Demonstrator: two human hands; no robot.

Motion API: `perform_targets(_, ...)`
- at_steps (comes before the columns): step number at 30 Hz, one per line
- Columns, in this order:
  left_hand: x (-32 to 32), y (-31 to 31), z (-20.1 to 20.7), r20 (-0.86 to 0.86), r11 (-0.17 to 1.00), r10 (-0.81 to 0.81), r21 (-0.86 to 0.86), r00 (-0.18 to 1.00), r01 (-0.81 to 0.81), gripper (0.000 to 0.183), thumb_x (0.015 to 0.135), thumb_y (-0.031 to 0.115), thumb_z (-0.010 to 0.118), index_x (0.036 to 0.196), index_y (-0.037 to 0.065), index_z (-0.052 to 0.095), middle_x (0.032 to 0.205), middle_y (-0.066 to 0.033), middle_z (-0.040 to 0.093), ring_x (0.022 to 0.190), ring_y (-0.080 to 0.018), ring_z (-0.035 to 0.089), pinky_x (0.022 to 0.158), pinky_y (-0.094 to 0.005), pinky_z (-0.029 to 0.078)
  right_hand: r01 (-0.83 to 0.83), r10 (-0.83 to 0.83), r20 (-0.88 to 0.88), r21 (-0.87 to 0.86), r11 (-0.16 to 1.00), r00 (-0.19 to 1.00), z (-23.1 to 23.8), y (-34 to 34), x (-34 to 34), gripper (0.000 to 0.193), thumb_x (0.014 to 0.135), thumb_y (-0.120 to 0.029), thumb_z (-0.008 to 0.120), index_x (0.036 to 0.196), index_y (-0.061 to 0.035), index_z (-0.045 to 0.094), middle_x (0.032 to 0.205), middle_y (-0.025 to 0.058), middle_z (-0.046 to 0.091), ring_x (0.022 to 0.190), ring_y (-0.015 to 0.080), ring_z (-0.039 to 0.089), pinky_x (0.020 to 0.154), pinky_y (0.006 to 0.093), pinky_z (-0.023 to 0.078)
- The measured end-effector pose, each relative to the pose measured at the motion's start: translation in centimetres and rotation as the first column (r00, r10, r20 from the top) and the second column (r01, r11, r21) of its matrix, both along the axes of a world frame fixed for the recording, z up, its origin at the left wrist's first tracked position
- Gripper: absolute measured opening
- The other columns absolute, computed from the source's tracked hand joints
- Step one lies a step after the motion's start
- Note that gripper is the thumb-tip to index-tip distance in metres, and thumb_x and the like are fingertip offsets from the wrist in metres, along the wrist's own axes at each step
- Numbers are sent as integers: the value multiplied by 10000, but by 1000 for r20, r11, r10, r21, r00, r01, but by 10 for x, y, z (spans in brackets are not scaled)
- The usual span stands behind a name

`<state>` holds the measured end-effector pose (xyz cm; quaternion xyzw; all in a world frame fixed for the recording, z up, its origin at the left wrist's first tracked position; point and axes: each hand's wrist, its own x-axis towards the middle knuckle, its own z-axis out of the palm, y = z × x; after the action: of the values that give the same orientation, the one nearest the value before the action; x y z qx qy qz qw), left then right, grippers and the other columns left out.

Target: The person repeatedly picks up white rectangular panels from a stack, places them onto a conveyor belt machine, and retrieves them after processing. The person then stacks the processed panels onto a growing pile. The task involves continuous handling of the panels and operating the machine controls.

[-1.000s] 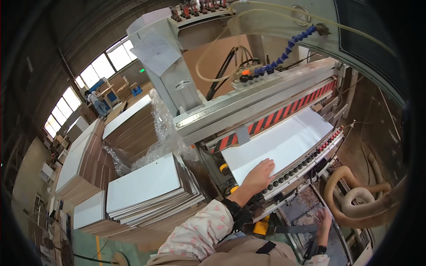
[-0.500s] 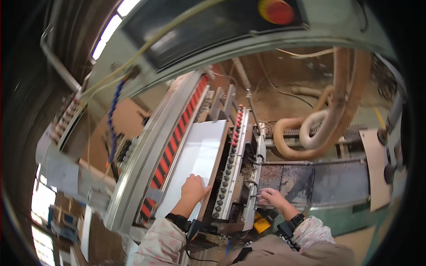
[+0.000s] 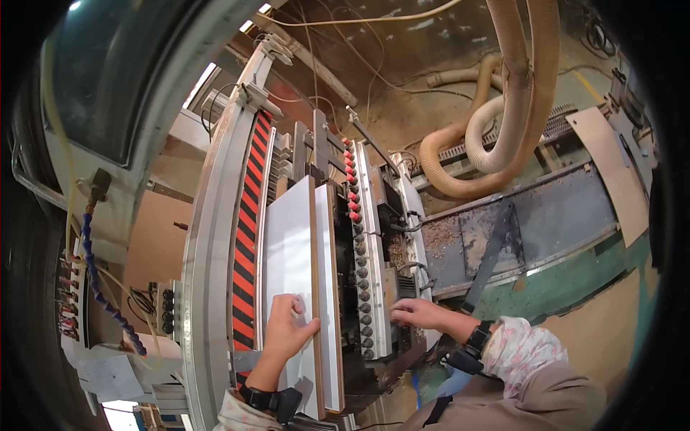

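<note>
My left hand (image 3: 286,332) is at the near part of a white panel (image 3: 289,248) with a brown edge, its fingers curled over the face and its thumb at the right edge. A second white strip of panel (image 3: 328,287), also brown-edged, shows just right of and below it. My right hand (image 3: 420,316) is over the metal rail with a row of black knobs (image 3: 364,284) and red knobs, its fingers loosely bent and pointing left, with nothing visible in them. Whether its fingertips touch the rail I cannot tell.
Left of the panel runs a long metal beam (image 3: 208,251) with a red-and-black striped strip (image 3: 248,237). A blue coiled hose (image 3: 97,287) hangs at far left. Thick ducting hoses (image 3: 460,179) loop at the upper right, beyond a dusty grey machine bed (image 3: 560,212).
The upper white panel now stands offset to the left, baring a second panel strip at its right. My left hand stays on it. My right hand has moved left toward the knob rail. The view has turned.
</note>
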<state>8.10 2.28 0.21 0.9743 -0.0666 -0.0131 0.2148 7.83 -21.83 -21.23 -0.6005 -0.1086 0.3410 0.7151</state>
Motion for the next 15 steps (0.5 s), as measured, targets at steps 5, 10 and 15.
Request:
perform_targets(5,0,3,16,-110,995,89,-44,990,-94,397,610,36,734,835,67,408,1026,-59,410,974,-160,454,787,-315,471,137,-132,-39,190,972,990,41,68,34,668,812,-449,602,1244,27,418,979,123,622,861,156,580,764,297,453)
perform_targets(10,0,6,26,-155,976,183,-91,971,-199,361,616,23,701,809,64,399,1047,-82,417,1020,-181,456,807,-340,478,264,-247,-93,388,883,965,78,102,45,849,774,-454,645,1334,40,240,1206,206,497,1107,251,501,940,336,379)
perform_targets(15,0,13,38,-176,951,196,-204,965,-231,321,640,9,676,795,68,402,1070,-87,417,1035,-177,444,812,-360,469,329,-315,-104,399,856,943,78,112,46,783,795,-448,620,1303,42,280,1209,202,494,1133,253,477,950,328,363)
